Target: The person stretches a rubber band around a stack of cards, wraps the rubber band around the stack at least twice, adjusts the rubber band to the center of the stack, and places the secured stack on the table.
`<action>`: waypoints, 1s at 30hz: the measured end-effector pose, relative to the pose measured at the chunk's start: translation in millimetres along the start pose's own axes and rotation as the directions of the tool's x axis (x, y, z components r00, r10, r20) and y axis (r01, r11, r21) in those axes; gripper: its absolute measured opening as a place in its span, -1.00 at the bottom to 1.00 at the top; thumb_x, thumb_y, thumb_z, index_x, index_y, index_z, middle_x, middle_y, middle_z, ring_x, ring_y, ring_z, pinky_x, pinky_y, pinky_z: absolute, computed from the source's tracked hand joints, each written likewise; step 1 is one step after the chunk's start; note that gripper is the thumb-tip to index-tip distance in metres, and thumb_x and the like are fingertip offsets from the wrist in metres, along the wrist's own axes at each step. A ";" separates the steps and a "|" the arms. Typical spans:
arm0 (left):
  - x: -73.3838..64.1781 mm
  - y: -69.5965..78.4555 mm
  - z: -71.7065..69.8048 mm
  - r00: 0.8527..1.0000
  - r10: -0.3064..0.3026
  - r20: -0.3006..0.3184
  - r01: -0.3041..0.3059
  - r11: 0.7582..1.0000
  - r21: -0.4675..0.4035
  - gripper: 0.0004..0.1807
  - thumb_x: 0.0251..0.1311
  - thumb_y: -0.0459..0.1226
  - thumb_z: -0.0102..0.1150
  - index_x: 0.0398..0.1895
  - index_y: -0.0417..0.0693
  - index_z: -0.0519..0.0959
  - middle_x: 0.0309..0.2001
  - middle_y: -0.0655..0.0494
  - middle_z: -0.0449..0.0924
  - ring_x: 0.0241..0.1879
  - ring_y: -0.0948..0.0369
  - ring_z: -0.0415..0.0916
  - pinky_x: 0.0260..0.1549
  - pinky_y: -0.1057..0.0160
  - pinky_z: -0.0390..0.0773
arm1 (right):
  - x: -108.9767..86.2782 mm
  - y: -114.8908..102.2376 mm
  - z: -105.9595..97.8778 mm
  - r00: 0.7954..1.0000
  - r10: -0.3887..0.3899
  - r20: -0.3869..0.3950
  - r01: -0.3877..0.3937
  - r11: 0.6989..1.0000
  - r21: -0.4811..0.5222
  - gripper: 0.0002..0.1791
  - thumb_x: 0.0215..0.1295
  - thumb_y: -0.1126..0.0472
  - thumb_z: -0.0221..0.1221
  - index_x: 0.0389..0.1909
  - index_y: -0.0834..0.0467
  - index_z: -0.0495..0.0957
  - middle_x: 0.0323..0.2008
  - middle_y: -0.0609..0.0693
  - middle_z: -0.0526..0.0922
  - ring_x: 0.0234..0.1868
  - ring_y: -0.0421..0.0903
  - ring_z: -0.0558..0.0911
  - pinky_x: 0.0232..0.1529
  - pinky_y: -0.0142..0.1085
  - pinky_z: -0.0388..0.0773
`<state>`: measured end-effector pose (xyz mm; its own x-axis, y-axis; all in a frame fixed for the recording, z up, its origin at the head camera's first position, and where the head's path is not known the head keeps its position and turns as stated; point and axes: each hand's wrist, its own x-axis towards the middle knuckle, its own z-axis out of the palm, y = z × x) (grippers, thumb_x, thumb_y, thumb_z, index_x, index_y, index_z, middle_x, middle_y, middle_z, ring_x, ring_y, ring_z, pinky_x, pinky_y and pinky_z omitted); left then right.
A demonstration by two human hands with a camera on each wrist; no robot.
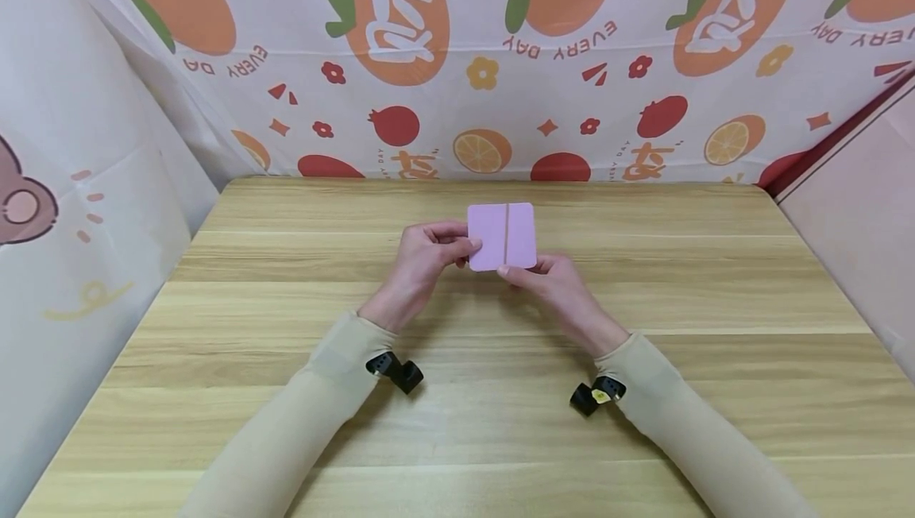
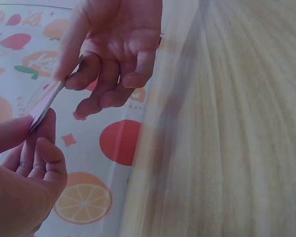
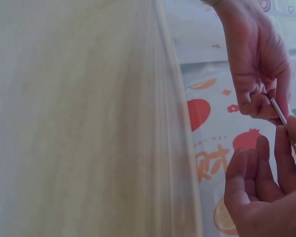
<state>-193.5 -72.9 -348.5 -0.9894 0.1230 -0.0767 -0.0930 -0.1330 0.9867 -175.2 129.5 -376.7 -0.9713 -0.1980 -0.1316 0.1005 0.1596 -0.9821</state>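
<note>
A thin lilac square (image 1: 488, 233) with rounded corners is held up over the table, its flat face toward the head camera. A narrow tan band (image 1: 507, 233) runs down it, right of its middle. My left hand (image 1: 423, 260) pinches the left edge, thumb on the front face and fingers behind. At the lower edge, near the band's end, my right hand (image 1: 556, 289) grips it between thumb and fingers. Both wrist views show the square nearly edge-on, as a slim strip (image 2: 45, 104) between the two hands. Its back is hidden in the head view.
The wood-grain table (image 1: 457, 438) stretches under both forearms. Behind its far edge hangs a fruit-print cloth (image 1: 443, 113), with a pale cloth (image 1: 93, 129) at the left. Each sleeve carries a small black camera (image 1: 406, 375) at the wrist.
</note>
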 end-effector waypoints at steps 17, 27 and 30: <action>2.8 -7.3 0.0 0.993 -0.044 0.108 0.034 0.995 0.091 -0.76 0.13 -0.48 0.31 -0.12 -0.39 0.64 -0.40 0.07 0.65 -0.42 0.21 0.50 -0.33 0.28 0.50 | 7.7 -6.7 -20.1 0.989 -0.142 -0.047 0.144 0.988 0.051 -0.53 0.30 0.17 0.27 0.18 0.27 0.51 0.01 0.15 0.58 -0.05 -0.06 0.53 -0.12 -0.36 0.55; 4.0 -9.3 -0.4 0.987 -0.068 0.147 0.050 0.992 0.119 -0.75 0.12 -0.45 0.33 -0.12 -0.38 0.65 -0.35 0.06 0.66 -0.38 0.18 0.50 -0.29 0.26 0.50 | 9.6 -5.9 -26.3 0.949 -0.296 -0.113 0.295 0.955 -0.026 -0.66 0.32 0.16 0.26 0.05 0.23 0.60 -0.05 0.07 0.62 0.00 -0.04 0.51 -0.15 -0.35 0.52; 4.0 -11.0 0.2 0.984 -0.071 0.161 0.051 0.991 0.125 -0.76 0.11 -0.44 0.33 -0.14 -0.37 0.66 -0.35 0.07 0.67 -0.40 0.19 0.50 -0.31 0.26 0.49 | 9.6 -7.7 -27.5 0.941 -0.316 -0.121 0.313 0.949 -0.047 -0.70 0.33 0.18 0.26 0.01 0.25 0.62 -0.07 0.06 0.64 -0.01 -0.04 0.52 -0.18 -0.37 0.51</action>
<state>-196.5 -70.8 -359.7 -0.9494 0.2891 -0.1230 -0.1293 -0.0027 0.9916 -191.2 153.0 -366.8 -0.9718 -0.1197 0.2032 -0.2187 0.1349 -0.9664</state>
